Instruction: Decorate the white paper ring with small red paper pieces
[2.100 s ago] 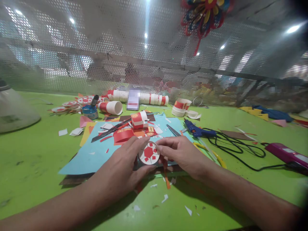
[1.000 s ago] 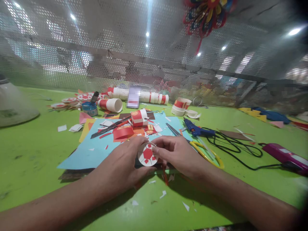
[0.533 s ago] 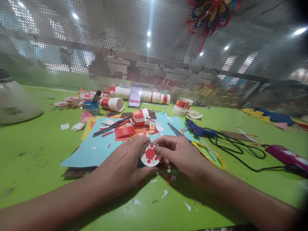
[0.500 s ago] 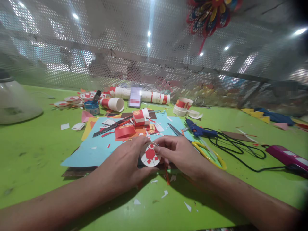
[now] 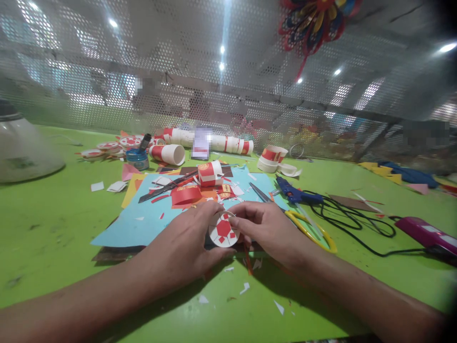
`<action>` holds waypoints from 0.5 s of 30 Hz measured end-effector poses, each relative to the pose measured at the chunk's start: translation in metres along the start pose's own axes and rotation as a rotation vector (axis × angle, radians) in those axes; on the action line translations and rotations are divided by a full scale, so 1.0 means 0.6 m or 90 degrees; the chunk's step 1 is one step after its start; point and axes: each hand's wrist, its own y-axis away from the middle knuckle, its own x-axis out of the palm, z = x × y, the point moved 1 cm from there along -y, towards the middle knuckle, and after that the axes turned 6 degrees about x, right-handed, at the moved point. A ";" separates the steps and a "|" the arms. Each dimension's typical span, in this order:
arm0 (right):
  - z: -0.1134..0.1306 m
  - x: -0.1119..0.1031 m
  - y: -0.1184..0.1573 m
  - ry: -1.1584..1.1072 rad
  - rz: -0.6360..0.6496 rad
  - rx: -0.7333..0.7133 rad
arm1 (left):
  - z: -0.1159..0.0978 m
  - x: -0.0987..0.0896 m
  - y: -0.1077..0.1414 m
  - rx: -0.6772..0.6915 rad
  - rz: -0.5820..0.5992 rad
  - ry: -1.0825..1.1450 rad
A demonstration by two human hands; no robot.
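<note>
A white paper disc point(image 5: 224, 230) with a red hexagon and small red pieces faces up between my hands. My left hand point(image 5: 194, 236) is closed round its left and lower edge, thumb below. My right hand point(image 5: 266, 227) presses thumb and fingertips at the disc's upper right edge; some of its fingers are hidden behind. Just beyond lies a blue paper sheet point(image 5: 121, 227) with a cut red-and-white cup point(image 5: 210, 173), a curved red piece point(image 5: 186, 194) and a black-and-red cutter point(image 5: 157, 192). Yellow-handled scissors point(image 5: 310, 230) lie beside my right hand.
A blue glue gun point(image 5: 298, 193) with a black cable and a purple power strip point(image 5: 426, 234) are at the right. Behind stand a blue jar point(image 5: 137, 159), a cup point(image 5: 167, 155), a row of stacked cups point(image 5: 228, 144) and a phone point(image 5: 201, 144). Paper scraps point(image 5: 244, 287) lie in front.
</note>
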 end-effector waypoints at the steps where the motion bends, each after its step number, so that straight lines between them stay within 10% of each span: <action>1: 0.000 0.000 0.001 0.004 0.000 -0.003 | 0.000 0.000 0.000 -0.002 0.002 -0.001; 15: 0.003 0.002 0.003 0.099 -0.022 -0.056 | -0.002 0.001 0.001 0.024 0.006 -0.008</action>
